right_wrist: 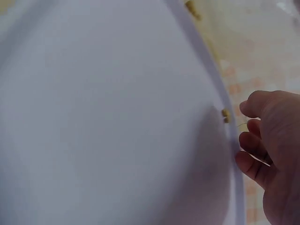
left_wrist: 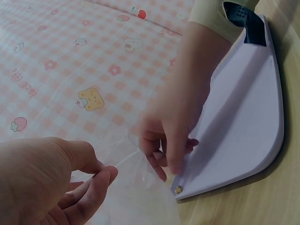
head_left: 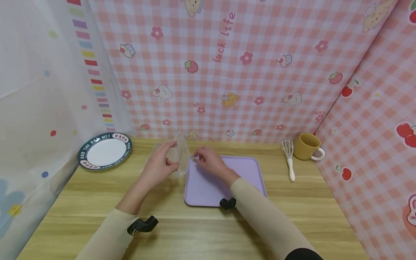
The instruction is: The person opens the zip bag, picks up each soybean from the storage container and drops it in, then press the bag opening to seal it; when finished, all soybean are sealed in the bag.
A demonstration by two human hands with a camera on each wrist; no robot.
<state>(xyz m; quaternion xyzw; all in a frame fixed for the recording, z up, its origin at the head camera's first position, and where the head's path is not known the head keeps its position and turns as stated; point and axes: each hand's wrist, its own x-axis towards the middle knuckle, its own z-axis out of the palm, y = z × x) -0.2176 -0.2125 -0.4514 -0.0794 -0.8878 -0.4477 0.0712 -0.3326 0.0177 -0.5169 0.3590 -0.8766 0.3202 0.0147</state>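
My left hand (head_left: 158,164) pinches the edge of a clear plastic bag (head_left: 183,153) between thumb and fingers, holding it upright beside the tray. The purple tray (head_left: 208,189) lies flat on the table. Over its far left corner hovers my right hand (head_left: 209,161), fingers bent and apart, with nothing seen between them in the right wrist view. A small yellow-brown piece (right_wrist: 226,116) sits at the tray's rim, just short of those fingertips. Another brown piece (right_wrist: 192,9) shows past the rim near the bag; whether it is inside the bag I cannot tell.
A white plate with a dark green patterned rim (head_left: 105,151) lies at the back left. At the back right, a whisk (head_left: 289,160) with a white handle lies beside a mustard mug (head_left: 306,146). Patterned cloth (head_left: 224,79) hangs behind the wooden table (head_left: 182,234).
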